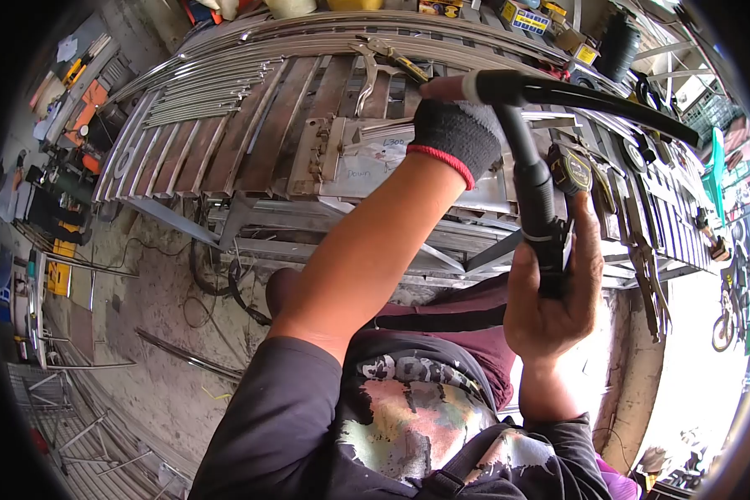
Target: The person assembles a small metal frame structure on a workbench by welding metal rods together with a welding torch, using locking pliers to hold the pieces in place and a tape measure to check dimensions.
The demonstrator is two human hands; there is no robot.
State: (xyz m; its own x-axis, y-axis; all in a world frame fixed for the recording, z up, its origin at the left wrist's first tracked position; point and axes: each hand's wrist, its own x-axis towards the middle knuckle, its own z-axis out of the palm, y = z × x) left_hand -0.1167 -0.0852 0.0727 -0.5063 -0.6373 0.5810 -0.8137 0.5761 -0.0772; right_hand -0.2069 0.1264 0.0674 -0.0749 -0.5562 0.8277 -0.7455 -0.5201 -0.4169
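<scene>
Two hands share one tool: the left hand [452, 133], in a dark knit glove, is closed around the front of the welding torch [525, 158] near its neck, steadying the tip over the desk [250, 125]. The bare right hand [554, 292] is wrapped round the torch handle lower down, likely for the trigger. A marked metal plate [367, 162] lies just beside the glove, locking pliers [375, 71] beyond it.
</scene>
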